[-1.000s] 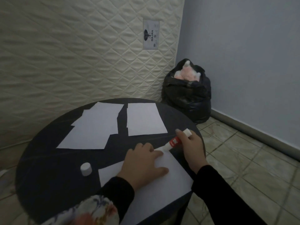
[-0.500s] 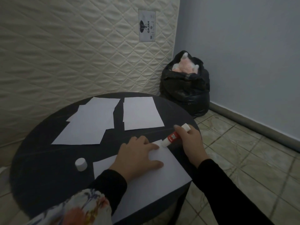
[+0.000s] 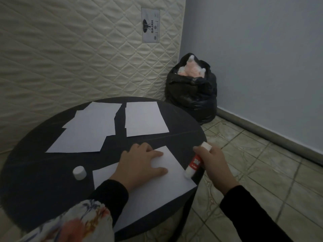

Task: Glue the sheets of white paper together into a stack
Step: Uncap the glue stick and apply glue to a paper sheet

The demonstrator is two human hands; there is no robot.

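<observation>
A white sheet of paper (image 3: 153,194) lies at the near right of the round black table (image 3: 35,180). My left hand (image 3: 139,167) presses flat on it with spread fingers. My right hand (image 3: 212,163) grips a red-and-white glue stick (image 3: 194,164), tilted, with its tip touching the sheet's right edge. Overlapping white sheets (image 3: 89,130) lie at the far left of the table, and a single sheet (image 3: 144,118) lies beside them at the far middle. The glue stick's white cap (image 3: 79,172) stands left of the near sheet.
A quilted mattress (image 3: 70,49) leans against the wall behind the table. A full black rubbish bag (image 3: 191,95) sits in the corner on the tiled floor (image 3: 262,172). The near sheet overhangs the table's right rim.
My right hand has drawn the glue stick from the sheet's far corner down its right edge toward me. My left hand stays pressed on the sheet.
</observation>
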